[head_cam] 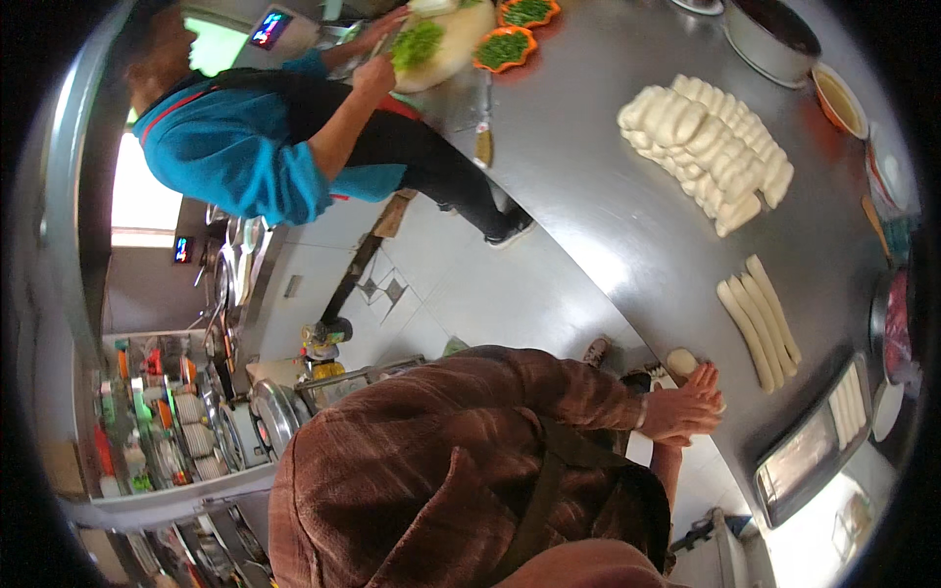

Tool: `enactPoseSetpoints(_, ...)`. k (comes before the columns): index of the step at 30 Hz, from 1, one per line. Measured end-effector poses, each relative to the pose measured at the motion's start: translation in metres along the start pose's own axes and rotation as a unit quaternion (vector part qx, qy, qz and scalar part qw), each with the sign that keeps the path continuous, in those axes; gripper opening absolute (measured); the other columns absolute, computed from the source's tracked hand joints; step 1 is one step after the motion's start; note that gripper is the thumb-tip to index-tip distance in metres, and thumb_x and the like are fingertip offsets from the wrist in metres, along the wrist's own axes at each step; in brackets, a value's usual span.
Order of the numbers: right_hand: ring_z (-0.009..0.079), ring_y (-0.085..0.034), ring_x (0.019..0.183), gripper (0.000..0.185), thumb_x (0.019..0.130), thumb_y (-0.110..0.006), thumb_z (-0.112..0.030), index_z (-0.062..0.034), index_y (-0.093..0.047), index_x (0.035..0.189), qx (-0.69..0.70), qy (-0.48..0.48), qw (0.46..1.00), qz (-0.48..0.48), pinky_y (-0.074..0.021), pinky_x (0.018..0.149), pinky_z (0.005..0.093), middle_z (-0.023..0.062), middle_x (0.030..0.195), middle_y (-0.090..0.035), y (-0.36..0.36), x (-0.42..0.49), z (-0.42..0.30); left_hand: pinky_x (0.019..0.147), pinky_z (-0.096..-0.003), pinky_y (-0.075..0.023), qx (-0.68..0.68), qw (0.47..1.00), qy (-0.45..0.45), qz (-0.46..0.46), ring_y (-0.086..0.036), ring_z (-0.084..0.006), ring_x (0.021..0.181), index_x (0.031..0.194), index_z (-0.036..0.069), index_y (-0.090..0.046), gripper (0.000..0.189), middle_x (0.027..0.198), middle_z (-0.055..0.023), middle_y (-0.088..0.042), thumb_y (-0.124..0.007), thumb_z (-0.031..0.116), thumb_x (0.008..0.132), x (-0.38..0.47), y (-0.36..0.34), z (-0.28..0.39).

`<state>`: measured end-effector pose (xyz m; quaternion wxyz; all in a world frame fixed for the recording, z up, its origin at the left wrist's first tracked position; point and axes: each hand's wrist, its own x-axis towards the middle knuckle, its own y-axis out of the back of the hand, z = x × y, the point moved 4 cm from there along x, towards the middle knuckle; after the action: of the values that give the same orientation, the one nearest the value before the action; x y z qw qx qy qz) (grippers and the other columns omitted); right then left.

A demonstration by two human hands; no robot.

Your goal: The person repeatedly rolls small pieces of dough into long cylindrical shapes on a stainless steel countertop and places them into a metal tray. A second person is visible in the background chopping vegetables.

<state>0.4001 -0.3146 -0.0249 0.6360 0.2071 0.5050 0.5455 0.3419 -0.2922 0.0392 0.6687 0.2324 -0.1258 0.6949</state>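
My left hand (675,413) lies across my right hand (707,378) at the table's near edge, palms together. A pale bit, perhaps dough, shows by the fingertips; what lies between the palms is hidden. Just beyond them, a round lump of dough (682,361) rests on the steel table (588,184). Several long dough strips (757,323) lie side by side to the right of that lump. Farther along the table is a large stack of short, thick dough pieces (698,140). More thin pale strips (848,408) lie in a metal tray (798,459) at the right.
A co-worker in a blue top (228,147) stands at upper left, hands at a round cutting board (459,44) with leafy greens. Two orange bowls of chopped greens (504,50), a brush (483,143), a large pot (772,40) and a bowl of liquid (840,101) stand on the table.
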Motion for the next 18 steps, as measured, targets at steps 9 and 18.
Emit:
enactPoseSetpoints(9, 0.0383, -0.039, 0.125, 0.063, 0.081, -0.064, -0.029, 0.0031, -0.043, 0.131, 0.330, 0.000, 0.918, 0.219, -0.0372, 0.098, 0.0477, 0.0231, 0.134, -0.044, 0.006, 0.026, 0.053, 0.112, -0.0462, -0.0217, 0.286, 0.896, -0.197, -0.275, -0.029, -0.0288, 0.138, 0.137, 0.008, -0.043, 0.065, 0.144, -0.0160, -0.038, -0.060, 0.036, 0.080, 0.061, -0.045, -0.068)
enactPoseSetpoints(18, 0.0284, -0.027, 0.139, 0.068, 0.086, -0.061, -0.034, -0.0107, -0.032, 0.143, 0.298, -0.012, 0.914, 0.274, -0.0208, 0.113, 0.0478, 0.0127, 0.149, -0.031, -0.003, -0.025, 0.039, 0.115, -0.0491, -0.0104, 0.276, 0.860, -0.049, -0.427, -0.022, -0.0315, 0.140, 0.139, 0.003, -0.038, 0.073, 0.149, -0.0192, -0.028, -0.040, 0.057, 0.091, -0.004, 0.006, -0.048)
